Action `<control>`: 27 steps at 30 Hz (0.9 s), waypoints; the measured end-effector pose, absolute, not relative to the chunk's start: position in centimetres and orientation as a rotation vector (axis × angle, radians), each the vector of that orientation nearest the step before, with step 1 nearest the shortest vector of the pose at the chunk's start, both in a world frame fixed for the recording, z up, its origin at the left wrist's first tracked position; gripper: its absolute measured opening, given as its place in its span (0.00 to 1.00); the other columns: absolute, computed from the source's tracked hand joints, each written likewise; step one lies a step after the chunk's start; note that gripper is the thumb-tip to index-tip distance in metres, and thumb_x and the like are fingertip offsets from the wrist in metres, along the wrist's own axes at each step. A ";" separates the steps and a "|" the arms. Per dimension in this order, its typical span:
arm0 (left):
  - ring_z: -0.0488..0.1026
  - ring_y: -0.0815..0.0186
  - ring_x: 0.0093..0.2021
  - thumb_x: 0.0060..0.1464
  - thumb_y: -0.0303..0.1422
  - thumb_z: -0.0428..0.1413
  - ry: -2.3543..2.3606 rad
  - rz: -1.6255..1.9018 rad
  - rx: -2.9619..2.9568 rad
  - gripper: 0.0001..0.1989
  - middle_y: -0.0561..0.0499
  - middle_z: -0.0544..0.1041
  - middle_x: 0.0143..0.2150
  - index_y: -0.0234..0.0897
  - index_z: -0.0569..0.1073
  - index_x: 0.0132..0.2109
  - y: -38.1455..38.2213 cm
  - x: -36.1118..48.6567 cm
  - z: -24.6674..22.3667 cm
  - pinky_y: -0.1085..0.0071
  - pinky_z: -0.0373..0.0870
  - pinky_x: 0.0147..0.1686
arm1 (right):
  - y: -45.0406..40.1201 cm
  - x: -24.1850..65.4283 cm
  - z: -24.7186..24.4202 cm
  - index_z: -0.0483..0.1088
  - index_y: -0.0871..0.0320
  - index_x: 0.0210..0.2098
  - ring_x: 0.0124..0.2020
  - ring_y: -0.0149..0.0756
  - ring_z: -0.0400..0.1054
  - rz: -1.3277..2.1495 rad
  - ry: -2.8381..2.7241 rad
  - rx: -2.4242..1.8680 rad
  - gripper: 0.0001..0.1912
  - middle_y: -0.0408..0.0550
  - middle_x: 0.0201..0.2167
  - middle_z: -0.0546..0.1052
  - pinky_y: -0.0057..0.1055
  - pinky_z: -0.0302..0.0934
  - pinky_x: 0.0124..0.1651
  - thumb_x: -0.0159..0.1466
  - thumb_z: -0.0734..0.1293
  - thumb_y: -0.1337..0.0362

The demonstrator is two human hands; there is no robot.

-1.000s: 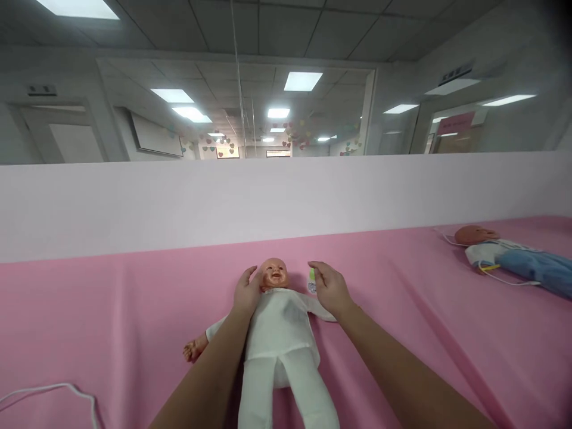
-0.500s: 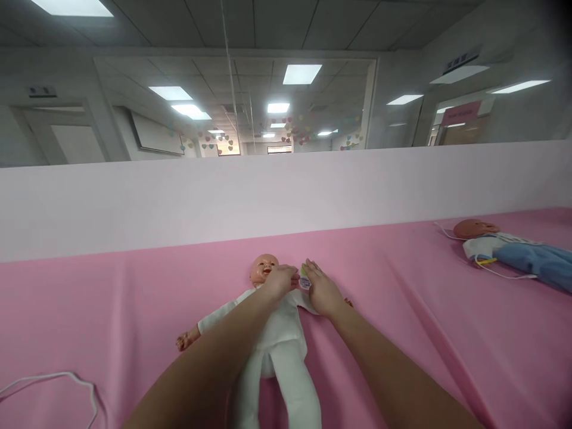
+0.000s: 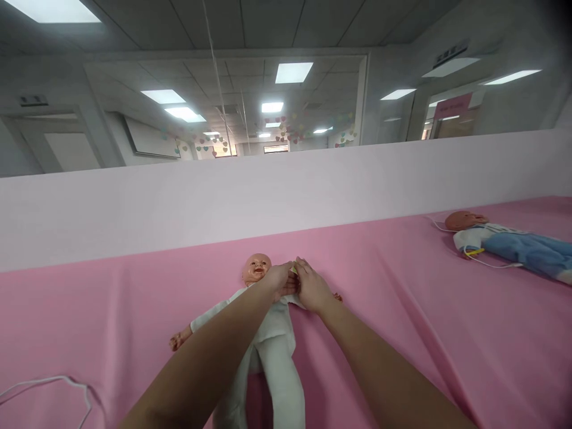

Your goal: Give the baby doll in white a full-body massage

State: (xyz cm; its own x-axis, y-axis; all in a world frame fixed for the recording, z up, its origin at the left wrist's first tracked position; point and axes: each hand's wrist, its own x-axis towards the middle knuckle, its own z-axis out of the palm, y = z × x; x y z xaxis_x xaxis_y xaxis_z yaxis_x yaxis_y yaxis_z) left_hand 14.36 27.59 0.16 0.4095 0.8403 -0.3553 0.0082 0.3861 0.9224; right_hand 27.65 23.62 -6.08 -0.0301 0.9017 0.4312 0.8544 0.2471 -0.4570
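A baby doll [image 3: 274, 333] in a white outfit lies on its back on the pink cloth, face up. Over its shoulder, beside the head, my left hand [image 3: 282, 281] is bent, its fingers pointing toward my right hand [image 3: 311, 289]. Between the two hands a small green-and-white item [image 3: 294, 270] shows only in part. The fingers of my right hand lie nearly straight and together against it. Whether either hand grips the item is hidden. My left forearm crosses the doll's chest.
A second doll [image 3: 527, 244] in blue and white lies at the right with a thin white cord and a yellow piece. Another white cord [image 3: 67, 378] curves at the lower left. Behind the pink cloth [image 3: 147, 310] stands a low white wall [image 3: 179, 202] under glass.
My hands have come closer together, closing around the small item, which is now mostly covered. The camera view has shifted slightly, and the doll's face shows more fully.
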 end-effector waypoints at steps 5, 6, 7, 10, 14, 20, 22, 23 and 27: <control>0.81 0.52 0.47 0.66 0.44 0.54 0.973 0.810 0.963 0.21 0.28 0.80 0.49 0.26 0.78 0.43 23.8 10.2 1.4 0.61 0.78 0.53 | 23.5 27.8 -6.8 0.52 0.71 0.74 0.77 0.47 0.42 0.024 -1.942 -1.591 0.39 0.61 0.76 0.49 0.46 0.46 0.76 0.63 0.59 0.75; 0.81 0.52 0.47 0.67 0.43 0.54 0.941 0.857 0.927 0.20 0.28 0.80 0.49 0.26 0.78 0.44 23.0 9.2 1.4 0.60 0.78 0.54 | 23.4 27.8 -6.7 0.52 0.71 0.73 0.77 0.47 0.42 0.013 -1.950 -1.602 0.39 0.61 0.76 0.49 0.47 0.47 0.76 0.63 0.58 0.76; 0.82 0.51 0.47 0.67 0.42 0.54 0.915 0.896 0.890 0.20 0.28 0.81 0.49 0.25 0.78 0.44 22.1 8.1 1.4 0.59 0.78 0.54 | 23.4 27.6 -6.5 0.52 0.72 0.73 0.77 0.48 0.42 -0.007 -1.956 -1.611 0.38 0.62 0.76 0.49 0.48 0.46 0.76 0.63 0.58 0.76; 0.82 0.51 0.49 0.67 0.37 0.53 0.855 1.011 0.781 0.17 0.28 0.81 0.49 0.23 0.78 0.45 20.1 4.8 1.0 0.58 0.77 0.56 | 22.4 26.3 -5.2 0.51 0.73 0.73 0.77 0.51 0.41 -0.121 -1.966 -1.592 0.38 0.64 0.76 0.49 0.52 0.44 0.77 0.63 0.57 0.76; 0.81 0.50 0.51 0.69 0.35 0.51 0.769 1.157 0.650 0.18 0.27 0.80 0.51 0.21 0.77 0.47 18.9 1.4 0.0 0.58 0.76 0.58 | 18.5 21.8 -2.8 0.50 0.68 0.74 0.77 0.47 0.42 -0.189 -2.131 -1.328 0.42 0.59 0.76 0.51 0.52 0.43 0.77 0.61 0.58 0.77; 0.77 0.49 0.59 0.70 0.47 0.48 0.568 1.151 0.512 0.28 0.28 0.79 0.56 0.24 0.75 0.56 18.1 0.9 -1.0 0.55 0.68 0.65 | 12.6 15.4 -0.9 0.48 0.66 0.75 0.77 0.43 0.45 0.051 -2.484 -0.926 0.38 0.57 0.76 0.51 0.44 0.44 0.77 0.70 0.61 0.62; 0.74 0.46 0.62 0.68 0.55 0.46 0.524 1.117 0.474 0.37 0.26 0.77 0.58 0.22 0.72 0.61 17.7 1.3 -1.0 0.53 0.65 0.66 | 12.3 14.9 -0.8 0.46 0.67 0.76 0.77 0.46 0.43 0.125 -2.513 -0.970 0.41 0.58 0.76 0.49 0.46 0.41 0.78 0.72 0.62 0.54; 0.74 0.45 0.63 0.67 0.57 0.45 0.513 1.116 0.463 0.40 0.26 0.77 0.59 0.21 0.71 0.63 17.5 1.4 -0.9 0.52 0.65 0.67 | 12.4 15.0 -0.8 0.46 0.67 0.76 0.77 0.48 0.42 0.146 -2.523 -1.009 0.43 0.59 0.77 0.47 0.47 0.39 0.78 0.72 0.62 0.50; 0.74 0.46 0.63 0.67 0.57 0.44 0.542 1.145 0.474 0.41 0.26 0.75 0.61 0.20 0.68 0.65 17.3 1.0 -0.4 0.52 0.68 0.65 | 13.3 15.7 -1.1 0.49 0.69 0.75 0.78 0.51 0.38 0.159 -2.515 -1.171 0.45 0.61 0.76 0.46 0.50 0.34 0.78 0.72 0.61 0.43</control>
State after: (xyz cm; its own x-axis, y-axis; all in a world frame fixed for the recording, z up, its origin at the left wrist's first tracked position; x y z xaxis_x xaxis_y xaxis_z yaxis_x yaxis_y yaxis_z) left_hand 0.99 17.32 -0.38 0.3125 0.9366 -0.1586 -0.7167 0.3421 0.6077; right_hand 15.67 13.26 -1.12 -0.5916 0.7582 0.2742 0.7175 0.6502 -0.2498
